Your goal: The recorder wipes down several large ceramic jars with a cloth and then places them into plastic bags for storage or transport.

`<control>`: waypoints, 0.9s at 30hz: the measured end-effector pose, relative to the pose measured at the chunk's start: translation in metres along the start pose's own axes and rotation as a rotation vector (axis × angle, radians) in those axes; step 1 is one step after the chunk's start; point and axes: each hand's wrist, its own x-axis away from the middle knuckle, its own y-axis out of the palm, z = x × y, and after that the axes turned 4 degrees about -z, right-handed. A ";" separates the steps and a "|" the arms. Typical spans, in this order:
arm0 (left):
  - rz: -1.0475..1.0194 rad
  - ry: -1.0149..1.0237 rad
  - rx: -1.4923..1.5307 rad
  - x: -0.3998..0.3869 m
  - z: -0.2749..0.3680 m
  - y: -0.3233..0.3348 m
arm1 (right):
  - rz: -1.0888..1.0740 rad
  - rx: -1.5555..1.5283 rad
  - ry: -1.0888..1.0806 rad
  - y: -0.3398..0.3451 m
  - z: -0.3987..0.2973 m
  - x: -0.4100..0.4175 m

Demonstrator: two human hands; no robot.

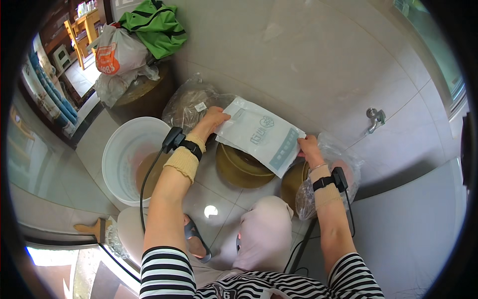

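Note:
A white plastic bag with printed writing is stretched flat between my two hands. My left hand pinches its left edge. My right hand grips the right edge near the corner. Directly beneath the bag stands a round brown glazed pot, its upper part partly hidden. Next to my right hand is a second brown pot, with clear plastic film beside it. Clear plastic wrapping also covers something brownish behind my left hand.
A white plastic bucket holding murky liquid stands left of my left forearm. Behind it, a large brown jar carries a filled plastic bag and a green bag. A metal tap juts from the tiled wall. A pale panel borders my right side.

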 end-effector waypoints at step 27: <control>-0.242 -0.172 0.223 0.030 0.019 -0.008 | -0.009 0.214 -0.115 -0.001 -0.001 0.027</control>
